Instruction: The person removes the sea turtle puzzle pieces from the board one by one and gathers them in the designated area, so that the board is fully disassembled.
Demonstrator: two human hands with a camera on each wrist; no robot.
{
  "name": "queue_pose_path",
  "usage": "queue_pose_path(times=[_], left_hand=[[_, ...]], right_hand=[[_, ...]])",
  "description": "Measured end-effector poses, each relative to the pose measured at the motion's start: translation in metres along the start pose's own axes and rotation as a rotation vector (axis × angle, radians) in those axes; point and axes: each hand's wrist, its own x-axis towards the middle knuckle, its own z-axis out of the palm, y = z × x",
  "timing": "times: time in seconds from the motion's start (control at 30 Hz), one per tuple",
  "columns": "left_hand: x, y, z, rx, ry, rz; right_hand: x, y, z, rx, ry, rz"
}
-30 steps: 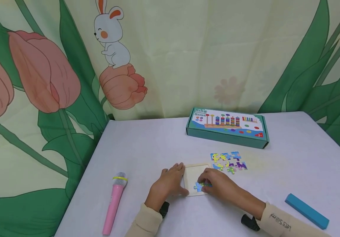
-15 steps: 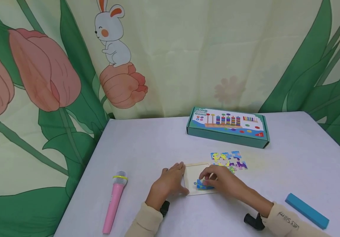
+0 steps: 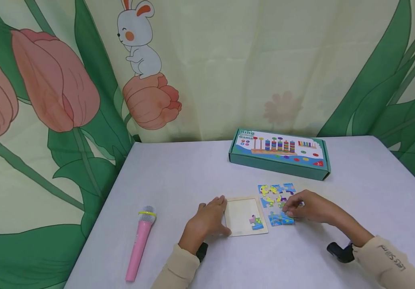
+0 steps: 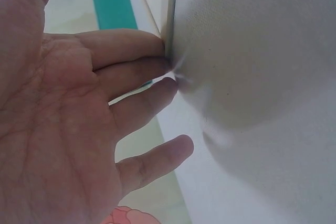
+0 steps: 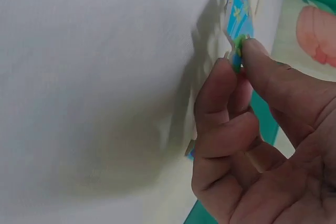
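Observation:
My left hand (image 3: 207,220) rests along the left edge of a square wooden puzzle tray (image 3: 240,198), its fingers straight and fingertips against the tray's rim (image 4: 171,19). One pink, green and blue puzzle piece (image 3: 256,222) lies in the tray's lower right corner. To the right of the tray, my right hand (image 3: 310,206) pinches a blue puzzle piece (image 5: 238,59) with a green figure between thumb and forefinger. More blue pieces (image 3: 275,219) adjoin it at the left; whether they are joined to it I cannot tell. Loose puzzle pieces (image 3: 269,194) lie just behind, partly hidden by the right hand.
A green ring game box (image 3: 279,154) lies at the back of the white table (image 3: 178,168). At the left is a pink toy microphone (image 3: 140,245). A patterned curtain (image 3: 211,72) hangs behind the table.
My right hand has moved right, out of the tray, with the blue pieces now beside the tray. One piece stays in the tray's corner. The left hand has kept its place.

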Motion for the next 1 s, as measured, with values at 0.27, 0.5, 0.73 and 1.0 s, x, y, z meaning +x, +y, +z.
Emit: queue_pose_path(times=[0.27, 0.5, 0.73, 1.0], left_hand=[[-0.001, 0.002, 0.0, -0.003, -0.01, -0.02], [-0.001, 0.002, 0.0, 0.003, -0.006, -0.024], [0.0, 0.004, 0.0, -0.002, 0.005, -0.027], [0.001, 0.001, 0.001, 0.019, 0.006, -0.007]], right_hand=[[0.006, 0.004, 0.003, -0.058, 0.018, 0.036], [0.007, -0.006, 0.016, -0.215, 0.139, 0.115], [0.003, -0.021, 0.031, -0.39, 0.236, 0.125], [0.011, -0.045, 0.066, -0.313, 0.243, -0.08]])
